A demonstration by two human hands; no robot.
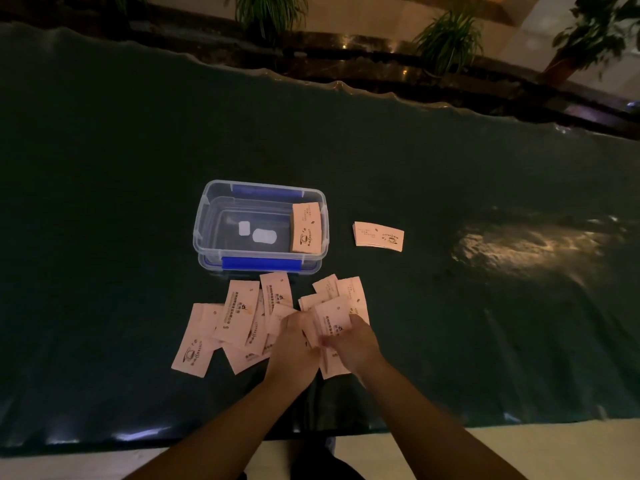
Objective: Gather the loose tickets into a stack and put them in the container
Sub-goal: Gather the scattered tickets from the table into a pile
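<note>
Several loose pink tickets [239, 315] with a coffee-cup print lie scattered on the dark cloth just in front of a clear plastic container [207, 216] with blue clips. One stack of tickets [306, 228] leans inside the container at its right end. Another neat stack [378, 236] rests on the cloth to the container's right. My left hand [294, 344] and my right hand [353, 344] meet over the right part of the scatter, both closed around a small bunch of tickets [333, 315] held between them.
The table [450, 306] is covered with a dark, shiny, wrinkled cloth; its near edge runs along the bottom. Potted plants [450, 39] stand beyond the far edge. Two white labels [264, 235] show on the container's floor.
</note>
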